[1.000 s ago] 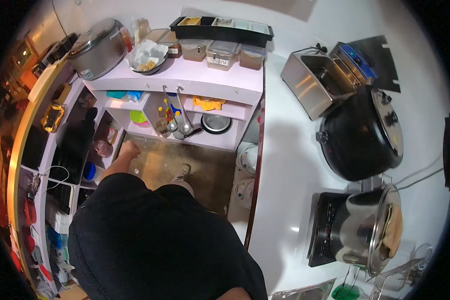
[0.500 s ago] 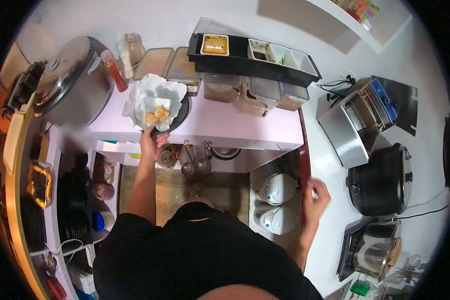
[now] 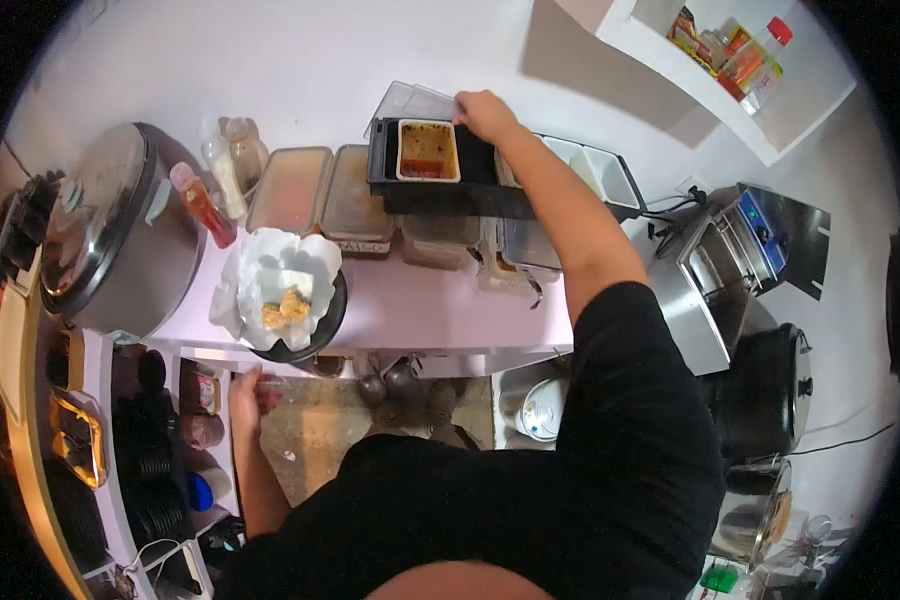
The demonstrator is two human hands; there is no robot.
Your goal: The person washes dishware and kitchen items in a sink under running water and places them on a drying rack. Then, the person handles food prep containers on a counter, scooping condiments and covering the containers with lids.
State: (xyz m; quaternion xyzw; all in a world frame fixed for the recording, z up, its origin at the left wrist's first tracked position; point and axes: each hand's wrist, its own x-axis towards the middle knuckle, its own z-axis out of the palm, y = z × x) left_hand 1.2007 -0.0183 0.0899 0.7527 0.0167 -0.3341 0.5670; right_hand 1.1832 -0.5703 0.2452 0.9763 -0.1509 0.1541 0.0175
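My right hand (image 3: 488,115) reaches across to the back of a black condiment tray (image 3: 490,200). Its fingers are closed at the edge of a clear plastic lid (image 3: 410,100) standing up behind the tray. A square white container (image 3: 429,152) with reddish-brown sauce sits in the tray, left of that hand. Below the counter's front edge hangs my left hand (image 3: 252,395), its fingers smeared by motion. Above it, apart from the hand, a black plate (image 3: 335,310) holds white paper (image 3: 245,270) with golden fried pieces (image 3: 288,310) and a white block.
A large cooker (image 3: 130,240), a red sauce bottle (image 3: 205,207) and lidded boxes (image 3: 290,190) line the left and back of the counter. At right stand a steel fryer (image 3: 695,310) and a black pot (image 3: 760,390). A wall shelf (image 3: 690,90) juts out at upper right.
My right hand has moved from the right-hand counter up to the clear lid. My left hand has let go of the plate's edge and dropped lower left. The view has shifted.
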